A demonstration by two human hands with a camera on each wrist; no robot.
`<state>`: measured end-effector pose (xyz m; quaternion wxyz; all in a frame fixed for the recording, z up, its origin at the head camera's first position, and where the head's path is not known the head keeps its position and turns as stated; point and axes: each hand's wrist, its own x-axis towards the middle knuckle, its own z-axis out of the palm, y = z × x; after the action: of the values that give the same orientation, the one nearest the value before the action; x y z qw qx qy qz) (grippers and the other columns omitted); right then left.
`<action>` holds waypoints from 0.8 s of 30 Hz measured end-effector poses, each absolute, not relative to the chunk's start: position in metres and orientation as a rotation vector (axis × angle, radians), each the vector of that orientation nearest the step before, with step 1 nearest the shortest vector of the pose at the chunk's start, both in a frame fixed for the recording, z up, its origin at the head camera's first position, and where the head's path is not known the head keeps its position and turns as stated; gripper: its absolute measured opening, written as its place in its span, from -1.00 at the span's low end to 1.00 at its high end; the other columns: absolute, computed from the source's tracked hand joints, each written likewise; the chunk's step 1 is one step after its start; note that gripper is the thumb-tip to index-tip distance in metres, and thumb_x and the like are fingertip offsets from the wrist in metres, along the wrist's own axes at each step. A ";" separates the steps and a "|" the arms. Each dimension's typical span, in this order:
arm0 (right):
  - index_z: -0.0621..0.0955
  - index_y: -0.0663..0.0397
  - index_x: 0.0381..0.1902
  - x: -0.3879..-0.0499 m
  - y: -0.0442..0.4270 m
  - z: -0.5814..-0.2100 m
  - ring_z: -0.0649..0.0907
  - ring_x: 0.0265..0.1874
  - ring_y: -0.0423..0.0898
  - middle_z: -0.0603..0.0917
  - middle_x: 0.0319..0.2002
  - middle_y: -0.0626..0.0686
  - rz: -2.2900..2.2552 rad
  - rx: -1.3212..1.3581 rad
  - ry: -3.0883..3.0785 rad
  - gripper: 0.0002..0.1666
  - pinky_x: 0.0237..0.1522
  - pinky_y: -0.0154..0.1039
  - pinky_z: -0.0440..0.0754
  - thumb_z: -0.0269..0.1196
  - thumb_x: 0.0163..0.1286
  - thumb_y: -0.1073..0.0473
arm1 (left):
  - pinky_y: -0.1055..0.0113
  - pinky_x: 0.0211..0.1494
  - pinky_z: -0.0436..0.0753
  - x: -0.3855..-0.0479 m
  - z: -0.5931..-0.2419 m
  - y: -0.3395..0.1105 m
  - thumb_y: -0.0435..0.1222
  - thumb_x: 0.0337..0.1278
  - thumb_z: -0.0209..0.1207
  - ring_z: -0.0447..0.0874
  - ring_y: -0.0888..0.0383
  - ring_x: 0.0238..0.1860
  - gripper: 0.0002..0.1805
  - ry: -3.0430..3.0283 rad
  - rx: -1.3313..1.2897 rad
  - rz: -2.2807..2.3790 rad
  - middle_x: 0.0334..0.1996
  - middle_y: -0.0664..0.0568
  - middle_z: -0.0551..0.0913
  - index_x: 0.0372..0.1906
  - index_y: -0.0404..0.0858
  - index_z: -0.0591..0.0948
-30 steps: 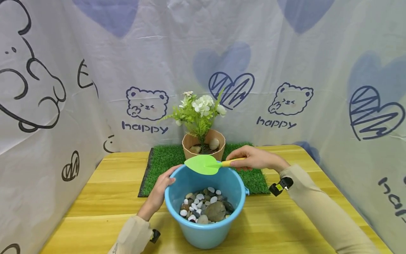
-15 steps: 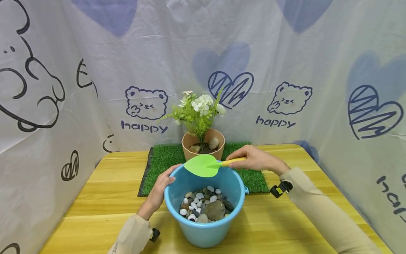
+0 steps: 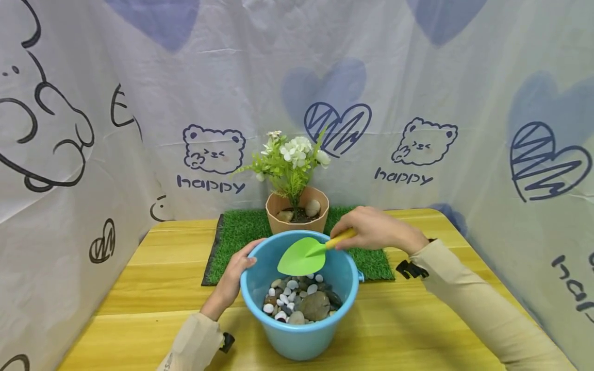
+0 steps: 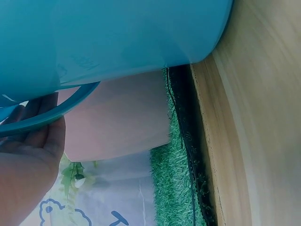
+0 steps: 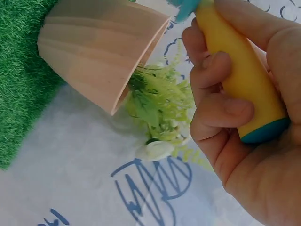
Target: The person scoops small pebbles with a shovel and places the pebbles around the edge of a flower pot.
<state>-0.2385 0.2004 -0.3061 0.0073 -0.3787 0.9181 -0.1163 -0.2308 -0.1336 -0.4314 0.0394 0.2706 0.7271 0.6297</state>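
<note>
A blue bucket [image 3: 299, 342] stands on the table with white, grey and brown pebbles [image 3: 284, 300] in its bottom, a large brownish stone [image 3: 315, 306] among them. My left hand [image 3: 231, 281] holds the bucket's left rim, thumb over the edge; in the left wrist view a blue band [image 4: 51, 117] of the bucket crosses its fingers. In my right hand [image 3: 373, 230] is a small trowel with a green blade [image 3: 301, 258] and a yellow handle [image 5: 244, 75], fingers curled round it. The blade slopes down inside the bucket's mouth, above the pebbles.
Behind the bucket, a tan pot [image 3: 297, 225] with a white-flowered plant [image 3: 294, 162] and a few stones stands on a green turf mat [image 3: 236, 247]. A printed cloth [image 3: 260, 62] hangs around the wooden table [image 3: 153, 304].
The trowel's blade has tipped down and dropped lower into the bucket's mouth, its handle now steeper. My left hand and the bucket have stayed put.
</note>
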 end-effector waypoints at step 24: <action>0.75 -0.28 -0.61 -0.221 0.166 -0.274 0.51 -0.67 -0.36 0.64 -0.62 -0.33 0.077 -1.204 2.859 -0.85 -0.52 -0.37 0.51 0.47 0.08 -0.06 | 0.15 0.02 0.67 -0.231 -0.433 -0.131 -0.16 0.28 -0.21 0.58 -0.18 0.15 -0.39 2.242 0.811 1.947 0.29 -0.27 0.45 0.43 -0.20 0.33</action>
<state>-0.2211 0.1664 -0.2745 0.0192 -0.3880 0.9211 0.0248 -0.2308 -0.1314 -0.4327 0.0317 0.2632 0.7280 0.6322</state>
